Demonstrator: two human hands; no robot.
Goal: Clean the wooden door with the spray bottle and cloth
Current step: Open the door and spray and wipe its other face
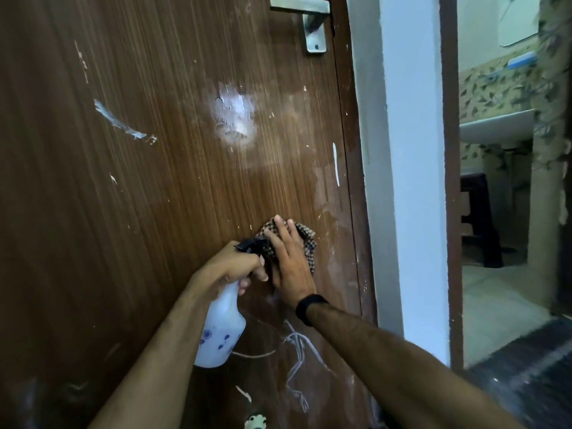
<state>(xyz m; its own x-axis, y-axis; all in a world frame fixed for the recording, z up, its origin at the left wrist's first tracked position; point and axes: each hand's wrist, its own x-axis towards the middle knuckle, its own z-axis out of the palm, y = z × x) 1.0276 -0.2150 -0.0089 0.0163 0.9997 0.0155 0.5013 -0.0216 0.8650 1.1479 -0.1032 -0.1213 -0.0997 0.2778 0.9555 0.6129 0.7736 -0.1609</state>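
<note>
Right hand (289,261) lies flat with straight fingers, pressing a checked cloth (305,243) against the wooden door (170,181), low on the panel near its latch-side edge. Left hand (230,266) grips the neck of a white spray bottle (221,332), fingers curled round the black trigger head; the bottle's long axis hangs roughly upright, body below the hand, nozzle pointing towards the cloth just beside it. A wet, whitish patch (235,119) sits well above both hands, below the door handle (309,17). White scribbles (297,360) lie directly below the cloth. Judgement: the right hand is nearer to both; the wipe must travel up or down.
</note>
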